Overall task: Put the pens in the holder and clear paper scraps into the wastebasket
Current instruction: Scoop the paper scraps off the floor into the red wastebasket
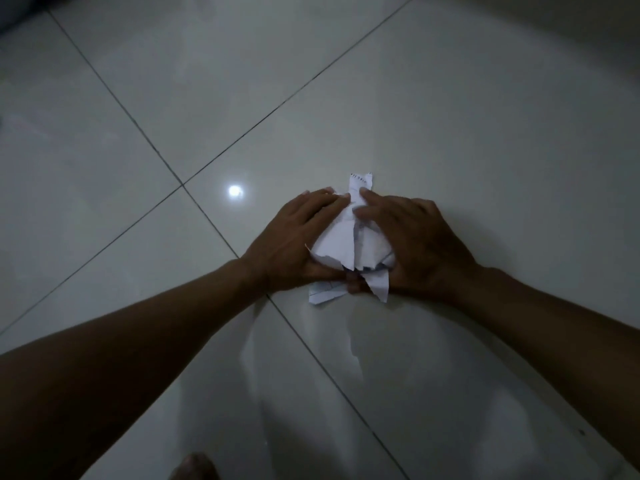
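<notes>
glossy pale floor tiles (450, 109) fill the whole view, crossed by dark grout lines, with a small bright light reflection (235, 191) left of the hands. both hands cup a heap of torn white paper scraps (341, 239) on the floor, near where two grout lines cross. left hand (294, 244) curls round the heap's left side, its fingers (327, 199) reaching over the top. right hand (415, 237) curls round the right side, fingers pressing a printed strip that pokes out at the far edge. ragged corners stick out at the near edge, between the wrists. bare tile lies open on every side of the heap. a toe (194, 467) shows at the bottom edge.
</notes>
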`<state>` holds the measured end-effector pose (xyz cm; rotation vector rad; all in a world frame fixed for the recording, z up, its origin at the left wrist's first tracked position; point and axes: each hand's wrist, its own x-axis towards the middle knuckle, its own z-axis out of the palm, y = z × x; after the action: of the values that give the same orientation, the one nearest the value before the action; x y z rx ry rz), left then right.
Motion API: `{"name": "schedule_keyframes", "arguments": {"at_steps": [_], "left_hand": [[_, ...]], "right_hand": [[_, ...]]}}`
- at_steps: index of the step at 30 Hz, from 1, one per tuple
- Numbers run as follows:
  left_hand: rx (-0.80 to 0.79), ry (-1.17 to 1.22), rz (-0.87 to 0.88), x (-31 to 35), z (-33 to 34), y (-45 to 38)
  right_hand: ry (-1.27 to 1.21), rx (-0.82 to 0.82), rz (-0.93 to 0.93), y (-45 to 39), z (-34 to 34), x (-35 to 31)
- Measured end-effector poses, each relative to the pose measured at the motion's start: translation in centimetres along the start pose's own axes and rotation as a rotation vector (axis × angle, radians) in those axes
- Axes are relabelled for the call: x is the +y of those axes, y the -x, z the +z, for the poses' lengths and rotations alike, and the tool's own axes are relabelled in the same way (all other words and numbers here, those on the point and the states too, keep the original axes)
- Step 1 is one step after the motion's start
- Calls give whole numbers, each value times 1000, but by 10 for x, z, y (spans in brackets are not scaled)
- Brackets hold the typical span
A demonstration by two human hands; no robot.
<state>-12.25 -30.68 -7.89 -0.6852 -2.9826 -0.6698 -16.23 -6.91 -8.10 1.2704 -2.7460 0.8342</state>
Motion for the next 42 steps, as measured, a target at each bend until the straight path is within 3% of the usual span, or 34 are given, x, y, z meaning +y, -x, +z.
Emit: {"name": "schedule_keyframes", "arguments": {"at_steps": [8, 11, 17, 20, 23, 26, 30, 36, 42], "left_hand": [[147, 27, -104, 13, 5, -3], [214, 91, -122, 14, 10, 2], [332, 122, -352, 35, 20, 7], [361, 263, -536, 46, 24, 5], [439, 347, -672, 59, 19, -4], [474, 296, -682, 67, 10, -18], [540, 469, -699, 62, 7, -28], [487, 542, -709, 66, -7, -34], [546, 654, -769, 80, -19, -32]], "right_hand": [[165, -84, 87, -15, 7, -5], [128, 35, 94, -14, 12, -7], [118, 166, 154, -8, 23, -24], [48, 265, 188, -11, 22, -32], [-84, 253, 296, -16, 17, -40], [-257, 192, 431, -23, 12, -37], [-509, 152, 514, -29, 2, -33], [-619, 122, 610, -32, -17, -38], [-736, 290, 798, -34, -23, -69]]}}
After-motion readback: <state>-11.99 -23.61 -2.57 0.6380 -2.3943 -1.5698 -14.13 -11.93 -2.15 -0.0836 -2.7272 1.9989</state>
